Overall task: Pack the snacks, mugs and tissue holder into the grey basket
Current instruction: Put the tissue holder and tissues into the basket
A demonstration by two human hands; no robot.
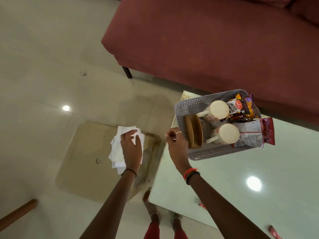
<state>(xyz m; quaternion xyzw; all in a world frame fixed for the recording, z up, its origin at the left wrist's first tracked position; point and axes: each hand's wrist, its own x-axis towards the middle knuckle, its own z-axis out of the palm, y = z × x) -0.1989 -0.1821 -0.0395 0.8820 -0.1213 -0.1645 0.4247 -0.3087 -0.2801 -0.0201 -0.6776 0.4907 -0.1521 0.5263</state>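
The grey basket [193, 102] stands at the far left corner of the pale glass-topped table [224, 187], in front of a dark red sofa [207, 40]. Inside it are two cream mugs with a red flower print, one [219, 110] towards the far side and one [227, 133] nearer, both with handles pointing left. One brown wooden tissue holder [194, 131], with two curved side plates, stands upright against the basket's left wall. Three snack packets can be counted at the right end: a dark salted-peanuts packet [235, 107] upright beside the far mug, a purple and orange packet [250, 107] just behind it, and a red and clear packet [255, 133] lying across the right rim and jutting out over the table. The hands are well apart. The right hand [177, 144] is at the basket's left wall, just beside the tissue holder, fingers loosely curled and holding nothing. The left hand [131, 147] lies on one stack of white tissues [117, 152] on a second, lower glass table [86, 161] to the left; its fingers bend over the far edge of the stack, but whether they grip it or only press on it cannot be told. Two small red wrappers, one [202, 205] and another [274, 232], lie along the near edge of the big table.
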